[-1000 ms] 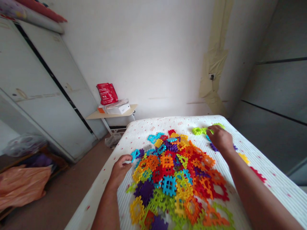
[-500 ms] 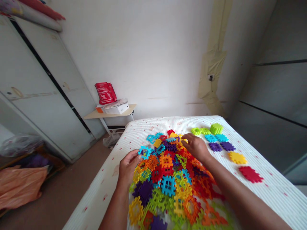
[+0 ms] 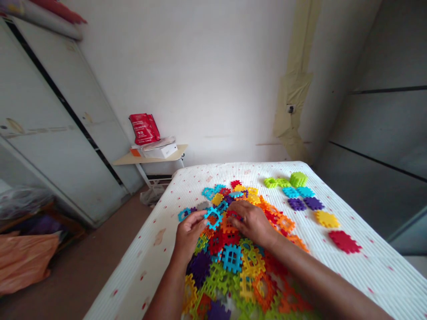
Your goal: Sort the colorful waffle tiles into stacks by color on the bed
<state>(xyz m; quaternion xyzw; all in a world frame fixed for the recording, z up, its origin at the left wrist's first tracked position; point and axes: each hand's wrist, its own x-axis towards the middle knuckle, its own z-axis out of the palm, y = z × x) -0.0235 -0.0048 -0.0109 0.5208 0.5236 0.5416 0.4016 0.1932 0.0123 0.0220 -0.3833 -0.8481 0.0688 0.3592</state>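
My left hand (image 3: 192, 227) pinches a light-blue notched plastic building piece (image 3: 212, 218) with an open middle, above the left side of a heap. Close by on the right, my right hand (image 3: 251, 221) lies over the heap, its fingers curled down among orange and red pieces; what they grip is hidden. Under both hands spreads the pile of interlocking pieces, among them a blue window-shaped piece (image 3: 232, 258), a dark purple piece (image 3: 201, 268) and an orange ring-shaped piece (image 3: 265, 290).
Sorted pieces lie on the right of the bed-like surface (image 3: 156, 262): a lime-green stack (image 3: 298, 179), blue pieces (image 3: 306, 191), purple pieces (image 3: 313, 203), a yellow piece (image 3: 327, 219) and a red one (image 3: 344, 241). A small side table (image 3: 128, 158) stands by the wall.
My right hand has moved left and nearer across the heap, toward my left hand. My left hand has shifted right with the blue piece. A blue piece now shows left of the heap.
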